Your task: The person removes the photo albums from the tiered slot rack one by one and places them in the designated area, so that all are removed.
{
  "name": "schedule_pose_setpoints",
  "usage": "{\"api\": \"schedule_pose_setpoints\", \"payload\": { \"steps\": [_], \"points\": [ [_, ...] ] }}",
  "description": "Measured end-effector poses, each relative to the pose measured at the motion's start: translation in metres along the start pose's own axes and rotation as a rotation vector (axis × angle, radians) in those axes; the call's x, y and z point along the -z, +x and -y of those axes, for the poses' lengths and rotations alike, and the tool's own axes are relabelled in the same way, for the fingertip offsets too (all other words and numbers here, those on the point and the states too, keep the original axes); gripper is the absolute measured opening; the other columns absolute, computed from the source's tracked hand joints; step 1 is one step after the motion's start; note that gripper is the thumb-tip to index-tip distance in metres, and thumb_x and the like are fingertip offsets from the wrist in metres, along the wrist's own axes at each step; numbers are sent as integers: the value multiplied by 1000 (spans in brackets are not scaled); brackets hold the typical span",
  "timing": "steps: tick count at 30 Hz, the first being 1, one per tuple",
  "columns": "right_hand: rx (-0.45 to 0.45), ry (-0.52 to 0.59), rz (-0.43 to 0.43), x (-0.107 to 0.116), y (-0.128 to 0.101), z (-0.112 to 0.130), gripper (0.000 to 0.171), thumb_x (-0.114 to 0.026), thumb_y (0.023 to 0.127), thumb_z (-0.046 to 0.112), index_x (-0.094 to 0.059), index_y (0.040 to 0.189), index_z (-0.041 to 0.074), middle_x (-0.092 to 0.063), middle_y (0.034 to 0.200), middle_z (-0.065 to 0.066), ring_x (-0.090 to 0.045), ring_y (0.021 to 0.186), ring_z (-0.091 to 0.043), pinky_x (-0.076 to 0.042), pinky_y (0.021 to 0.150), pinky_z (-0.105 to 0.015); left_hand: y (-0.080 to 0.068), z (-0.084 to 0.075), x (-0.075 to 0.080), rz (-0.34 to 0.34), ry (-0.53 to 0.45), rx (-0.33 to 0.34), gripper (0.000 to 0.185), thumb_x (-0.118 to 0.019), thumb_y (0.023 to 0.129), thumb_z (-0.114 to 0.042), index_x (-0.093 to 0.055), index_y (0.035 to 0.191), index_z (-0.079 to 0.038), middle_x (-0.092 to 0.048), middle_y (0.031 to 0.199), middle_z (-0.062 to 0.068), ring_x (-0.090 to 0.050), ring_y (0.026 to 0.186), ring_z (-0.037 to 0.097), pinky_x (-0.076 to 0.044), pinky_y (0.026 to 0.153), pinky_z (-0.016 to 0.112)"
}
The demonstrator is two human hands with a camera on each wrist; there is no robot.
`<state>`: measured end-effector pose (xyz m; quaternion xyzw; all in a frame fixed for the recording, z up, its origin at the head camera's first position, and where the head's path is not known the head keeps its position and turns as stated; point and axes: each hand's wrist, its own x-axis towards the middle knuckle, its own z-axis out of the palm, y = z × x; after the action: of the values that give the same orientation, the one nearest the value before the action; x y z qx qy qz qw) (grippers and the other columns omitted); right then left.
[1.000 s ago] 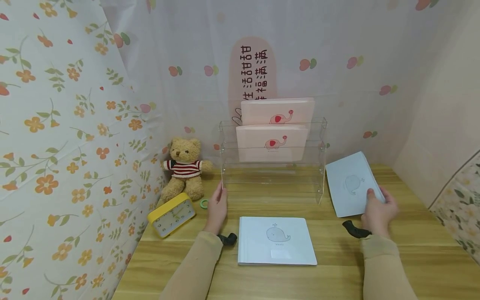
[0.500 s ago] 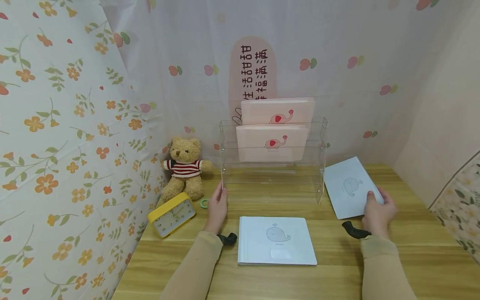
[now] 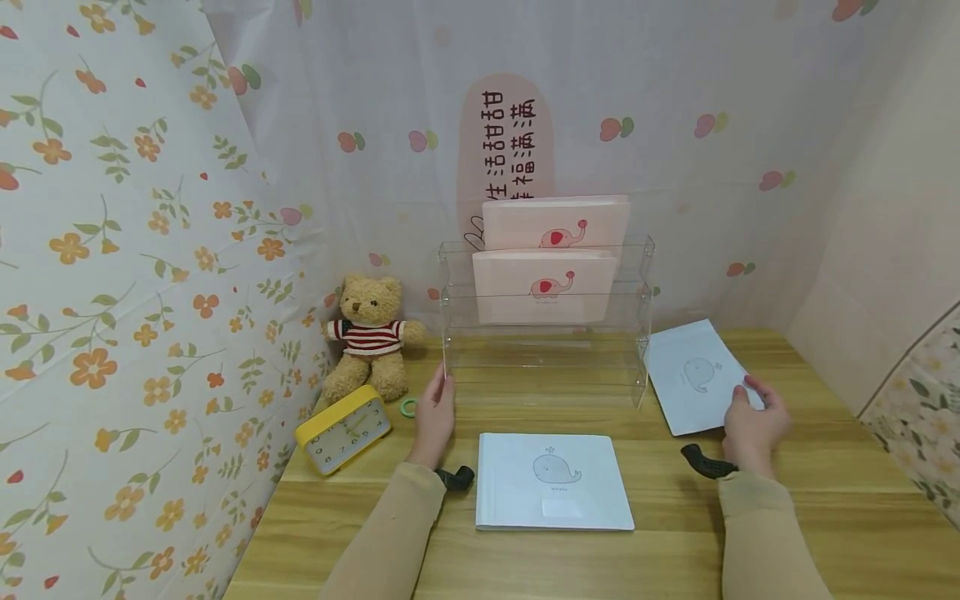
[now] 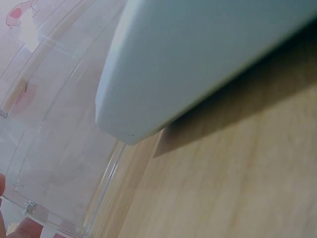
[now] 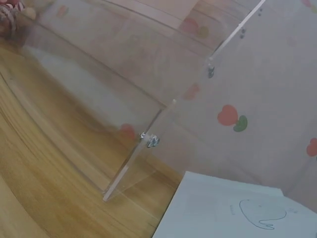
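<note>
A clear acrylic rack (image 3: 543, 367) stands on the table, two stacks of pink elephant booklets (image 3: 547, 287) in its upper tiers. My left hand (image 3: 435, 419) grips the rack's left side panel. In the left wrist view, fingertips show at the panel's edge at lower left. To the right of the rack, my right hand (image 3: 756, 425) pinches the right edge of a pale blue whale booklet (image 3: 693, 379), its thumb on the cover. Another pale blue whale booklet (image 3: 555, 479) lies flat between my forearms. The right wrist view shows the pinched booklet (image 5: 237, 210) near the rack's right side panel.
Left of the rack, a teddy bear (image 3: 367, 333) in a striped sweater sits against the wall. A yellow clock (image 3: 348, 433) and a small green ring (image 3: 408, 407) lie in front of it. Patterned cloth walls (image 3: 667, 50) enclose the wooden table (image 3: 675, 533).
My right hand has shifted slightly left, and the booklet it pinches has lowered and moved closer to the rack's right side. My left hand and the rack have stayed put.
</note>
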<state>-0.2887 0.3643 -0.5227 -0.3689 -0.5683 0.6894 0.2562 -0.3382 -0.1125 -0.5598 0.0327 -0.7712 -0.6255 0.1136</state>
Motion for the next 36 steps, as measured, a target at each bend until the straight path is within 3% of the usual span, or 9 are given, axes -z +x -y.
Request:
{"api": "schedule_pose_setpoints", "payload": {
  "steps": [7,13,21,29,34,36],
  "points": [
    [-6,-37,21,-1,1,-2,41,-55,104,18,-58,144,26,-27,167,5,-26,152,-14,-38,123,-32,1,0,0,2,1,-4,46,-49,107,-47,-44,153,-41,-53,155,-1,-49,145,26,-43,118,50],
    [9,-198,78,-4,4,-6,52,-57,102,27,-47,153,21,-22,171,-2,-18,157,-16,-28,129,-35,0,-1,0,1,-5,-13,45,-49,107,-46,-44,152,-43,-52,156,-1,-48,146,26,-42,119,50],
    [81,-424,118,1,2,-9,68,-53,101,38,-34,159,8,-19,170,-16,-16,158,-35,-17,131,-52,-1,-1,0,4,-6,-13,46,-49,107,-45,-44,152,-42,-51,157,0,-47,147,26,-42,119,51],
    [183,-780,154,8,3,-9,74,-50,98,45,-33,156,2,-21,159,-38,-25,141,-60,-24,113,-69,-1,0,0,1,-9,-12,45,-50,107,-45,-45,152,-42,-52,156,-1,-48,146,27,-42,119,51],
    [206,-922,185,9,4,-10,72,-49,98,43,-34,154,0,-11,161,-40,-20,139,-65,-24,105,-78,-1,-1,0,3,-8,-13,49,-49,107,-46,-44,154,-37,-52,156,-1,-48,146,27,-41,119,51],
    [264,-975,190,8,2,-9,68,-48,99,42,-38,150,0,-14,160,-41,-18,141,-65,-24,102,-80,-1,-1,0,5,-9,-11,49,-49,107,-46,-44,155,-37,-51,157,-1,-48,146,27,-41,119,52]
  ]
}}
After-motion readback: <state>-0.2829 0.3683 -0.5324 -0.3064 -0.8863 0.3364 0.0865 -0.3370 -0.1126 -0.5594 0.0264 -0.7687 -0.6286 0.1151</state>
